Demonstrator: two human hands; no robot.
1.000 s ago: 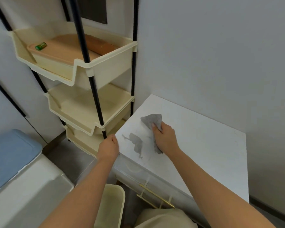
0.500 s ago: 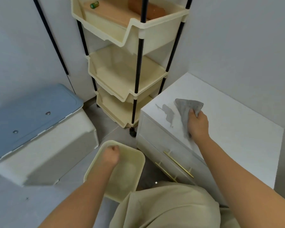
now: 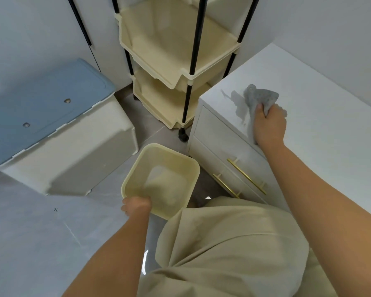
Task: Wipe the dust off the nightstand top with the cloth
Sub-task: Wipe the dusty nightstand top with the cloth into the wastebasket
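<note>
Your left hand [image 3: 136, 205] left the front left corner of the nightstand top [image 3: 330, 129], where it had been resting a second before, and dropped to the floor. It then closed its fingers over the near rim of the cream bin [image 3: 174, 151], which stood just in front of the nightstand's drawers. Your right hand [image 3: 269, 125] barely shifted: it kept the grey cloth [image 3: 259, 98] bunched in its fingers and pressed flat on the top near the front left corner, with a loose flap sticking out toward the back. The grey dust patch [image 3: 237, 101] sat just left of the cloth, between it and the left edge, and looked about the same in all three views, so little wiping got done in that second. Your view also tipped down, showing the tiered rack [image 3: 174, 50] and the blue-lidded box [image 3: 45, 97] to the left. My read is that you were fetching the bin to catch the dust at the edge. That would make the wipe paused rather than finished, with most of the top toward the right and back edges not yet covered.
</note>
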